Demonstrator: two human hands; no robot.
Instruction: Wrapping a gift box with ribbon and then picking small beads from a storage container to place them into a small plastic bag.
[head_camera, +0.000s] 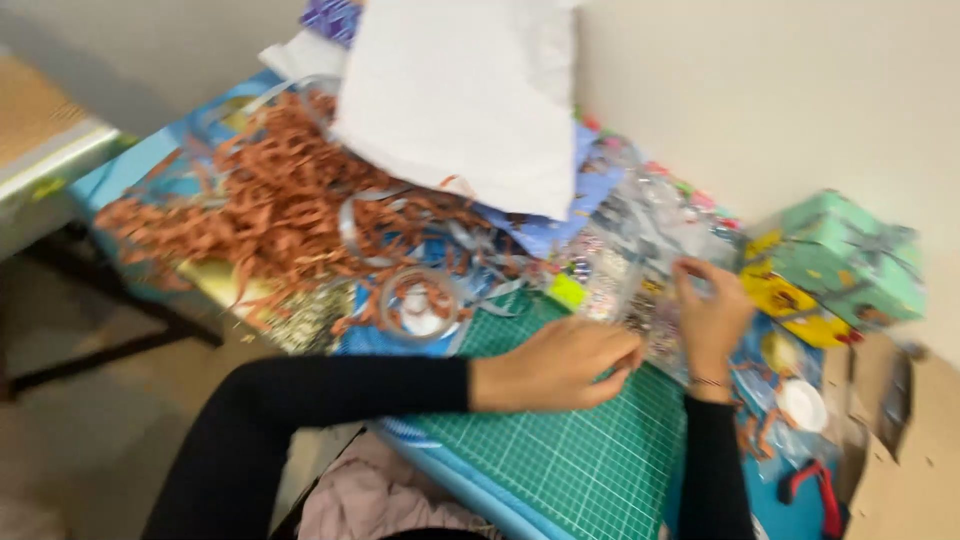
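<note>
- Left hand (560, 365): palm down on the green mat (570, 450), fingers curled together at the edge of a clear bag (640, 250); grip blurred, cannot tell whether anything is pinched.
- Right hand (712, 320): raised upright, fingers closed on the same clear bag of small bright bits, just beside the left.
- One bag, lying across the mat's far edge and the surface (130, 165) behind it.
- One tape roll (420, 303), clear, just left of the left hand.
- One white sheet (470, 100), large, over the far side.
- One heap of brown shreds (260, 200), spread wide at far left, reaching the surface's left edge.
- One green box (850, 255), right, against the wall.
- One white lid (803, 403) and one red-handled tool (815, 490), near the right wrist.
- One cardboard piece (900, 450) at the right edge.
- Open room: only the near half of the mat, between the two sleeves.
</note>
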